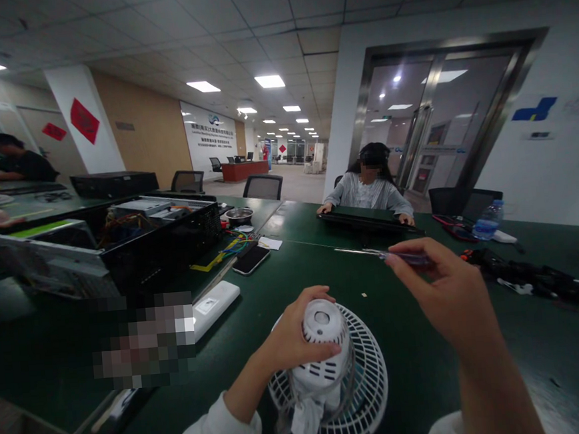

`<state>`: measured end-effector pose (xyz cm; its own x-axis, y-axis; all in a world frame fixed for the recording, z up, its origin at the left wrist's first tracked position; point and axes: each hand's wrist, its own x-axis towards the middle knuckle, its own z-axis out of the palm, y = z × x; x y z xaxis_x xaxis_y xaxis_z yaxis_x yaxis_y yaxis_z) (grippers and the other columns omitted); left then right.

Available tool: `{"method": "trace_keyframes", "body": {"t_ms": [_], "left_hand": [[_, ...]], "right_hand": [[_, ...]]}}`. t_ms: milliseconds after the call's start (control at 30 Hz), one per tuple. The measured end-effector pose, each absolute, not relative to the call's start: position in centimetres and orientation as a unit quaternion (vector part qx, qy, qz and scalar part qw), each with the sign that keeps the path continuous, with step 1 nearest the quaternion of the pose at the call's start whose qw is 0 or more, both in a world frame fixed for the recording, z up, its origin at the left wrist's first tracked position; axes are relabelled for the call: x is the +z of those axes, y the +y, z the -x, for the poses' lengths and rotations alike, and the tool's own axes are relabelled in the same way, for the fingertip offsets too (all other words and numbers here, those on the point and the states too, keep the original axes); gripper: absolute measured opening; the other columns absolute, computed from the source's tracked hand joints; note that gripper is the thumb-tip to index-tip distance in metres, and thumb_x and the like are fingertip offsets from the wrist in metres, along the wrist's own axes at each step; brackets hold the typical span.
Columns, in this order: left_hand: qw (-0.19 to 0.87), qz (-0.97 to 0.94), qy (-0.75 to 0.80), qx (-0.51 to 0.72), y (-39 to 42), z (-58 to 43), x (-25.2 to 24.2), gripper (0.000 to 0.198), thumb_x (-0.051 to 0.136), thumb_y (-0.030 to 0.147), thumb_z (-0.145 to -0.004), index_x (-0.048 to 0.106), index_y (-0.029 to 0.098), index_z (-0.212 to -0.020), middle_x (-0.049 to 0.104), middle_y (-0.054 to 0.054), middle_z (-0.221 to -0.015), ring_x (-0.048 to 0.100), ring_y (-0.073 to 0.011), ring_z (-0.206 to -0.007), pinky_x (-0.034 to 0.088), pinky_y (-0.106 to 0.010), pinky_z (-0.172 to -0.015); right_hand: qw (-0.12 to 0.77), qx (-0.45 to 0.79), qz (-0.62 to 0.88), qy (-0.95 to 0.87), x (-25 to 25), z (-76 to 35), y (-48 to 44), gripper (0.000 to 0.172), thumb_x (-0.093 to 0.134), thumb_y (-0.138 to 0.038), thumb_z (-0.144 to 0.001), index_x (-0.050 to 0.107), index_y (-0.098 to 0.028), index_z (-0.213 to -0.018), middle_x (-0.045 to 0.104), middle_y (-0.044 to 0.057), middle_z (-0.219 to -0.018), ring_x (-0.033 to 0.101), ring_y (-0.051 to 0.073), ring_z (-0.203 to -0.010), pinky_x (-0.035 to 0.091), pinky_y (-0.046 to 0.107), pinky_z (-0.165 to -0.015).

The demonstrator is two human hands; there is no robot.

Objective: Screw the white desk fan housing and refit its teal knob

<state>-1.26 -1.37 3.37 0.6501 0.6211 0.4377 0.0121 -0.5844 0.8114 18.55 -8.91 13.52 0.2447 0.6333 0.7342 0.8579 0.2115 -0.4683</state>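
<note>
A white electric fan [326, 368] lies face down on the green table, its round slatted grille [376, 364] against the top and its motor housing pointing up. Around that housing my left hand [299, 333] is wrapped, thumb on the near side and fingers on the far side. Raised above the table to the right, my right hand [439, 279] grips a screwdriver [413, 258] by its translucent handle. The metal shaft points left, apart from the fan. A small pale scrap [364, 295] lies on the table beyond the grille.
An opened black computer case [161, 247] stands at the left. Nearer are a phone [251, 260], a white power strip [216, 309], coloured wires [232, 247] and a metal bowl [239, 215]. Across the table a person [367, 184] holds a dark flat panel [367, 224]. A water bottle [489, 220] stands right.
</note>
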Motion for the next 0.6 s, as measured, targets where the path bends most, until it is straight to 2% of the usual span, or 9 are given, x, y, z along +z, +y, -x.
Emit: {"method": "trace_keyframes", "body": {"t_ms": [100,167,200,267,333,367,500,600], "left_hand": [[0.411,-0.809,0.190,0.374,-1.4,1.3,3.4,0.073,0.074,0.034,-0.062,0.038,0.021,-0.124,0.056,-0.008,-0.120,0.052,-0.0248,-0.111,0.037,-0.037,-0.099],[0.411,-0.808,0.193,0.376,-1.4,1.3,3.4,0.074,0.075,0.034,-0.061,0.039,0.020,-0.124,0.056,-0.008,-0.120,0.052,-0.0249,-0.112,0.036,-0.037,-0.100],[0.410,-0.808,0.195,0.376,-1.4,1.2,3.5,0.074,0.075,0.035,-0.061,0.039,0.020,-0.124,0.055,-0.008,-0.121,0.051,-0.0250,-0.112,0.036,-0.037,-0.100],[0.411,-0.807,0.198,0.375,-1.4,1.2,3.4,0.073,0.076,0.035,-0.061,0.041,0.020,-0.122,0.055,-0.008,-0.121,0.052,-0.0251,-0.111,0.036,-0.037,-0.100],[0.414,-0.806,0.197,0.374,-1.4,1.2,3.4,0.073,0.075,0.035,-0.061,0.040,0.020,-0.123,0.056,-0.008,-0.120,0.053,-0.0248,-0.110,0.037,-0.037,-0.099],[0.415,-0.806,0.196,0.374,-1.4,1.2,3.4,0.074,0.075,0.036,-0.061,0.039,0.020,-0.124,0.056,-0.008,-0.119,0.053,-0.0247,-0.109,0.037,-0.037,-0.098],[0.414,-0.806,0.197,0.374,-1.4,1.3,3.4,0.075,0.075,0.036,-0.061,0.038,0.020,-0.125,0.056,-0.008,-0.120,0.052,-0.0251,-0.111,0.037,-0.037,-0.099],[0.411,-0.809,0.203,0.368,-1.4,1.3,3.4,0.075,0.075,0.036,-0.061,0.039,0.020,-0.125,0.055,-0.008,-0.121,0.051,-0.0261,-0.113,0.037,-0.038,-0.100]], "right_hand": [[0.426,-0.097,0.697,-0.569,12.0,-21.6,-6.7,0.014,0.057,-0.032,-0.077,0.060,-0.020,-0.084,0.067,0.003,-0.082,0.063,0.018,-0.075,0.047,0.029,-0.067],[0.275,-0.031,0.777,-0.566,10.4,-23.6,-4.9,0.012,0.054,-0.029,-0.079,0.059,-0.020,-0.086,0.067,0.003,-0.087,0.063,0.018,-0.081,0.045,0.029,-0.070],[0.237,-0.008,0.791,-0.564,9.4,-24.5,-4.1,0.007,0.056,-0.025,-0.078,0.060,-0.020,-0.081,0.067,0.004,-0.085,0.062,0.019,-0.080,0.045,0.029,-0.068],[0.189,0.027,0.806,-0.561,7.4,-26.0,-2.7,0.003,0.061,-0.021,-0.074,0.060,-0.019,-0.072,0.066,0.005,-0.080,0.062,0.019,-0.078,0.045,0.029,-0.066],[0.147,0.061,0.820,-0.550,5.5,-27.1,-1.8,0.003,0.062,-0.018,-0.075,0.061,-0.018,-0.072,0.065,0.005,-0.080,0.062,0.017,-0.077,0.046,0.028,-0.066],[0.127,0.077,0.826,-0.543,4.5,-27.4,-1.5,0.002,0.061,-0.019,-0.077,0.062,-0.017,-0.076,0.065,0.005,-0.083,0.061,0.017,-0.079,0.047,0.029,-0.068],[0.066,0.132,0.843,-0.517,1.5,-28.3,-0.8,0.024,0.054,-0.032,-0.087,0.057,-0.015,-0.105,0.060,0.005,-0.104,0.060,0.016,-0.089,0.051,0.036,-0.076],[0.052,0.162,0.842,-0.512,0.1,-28.9,-0.4,0.029,0.054,-0.032,-0.088,0.055,-0.016,-0.111,0.059,0.006,-0.110,0.060,0.018,-0.091,0.051,0.037,-0.077]]}}
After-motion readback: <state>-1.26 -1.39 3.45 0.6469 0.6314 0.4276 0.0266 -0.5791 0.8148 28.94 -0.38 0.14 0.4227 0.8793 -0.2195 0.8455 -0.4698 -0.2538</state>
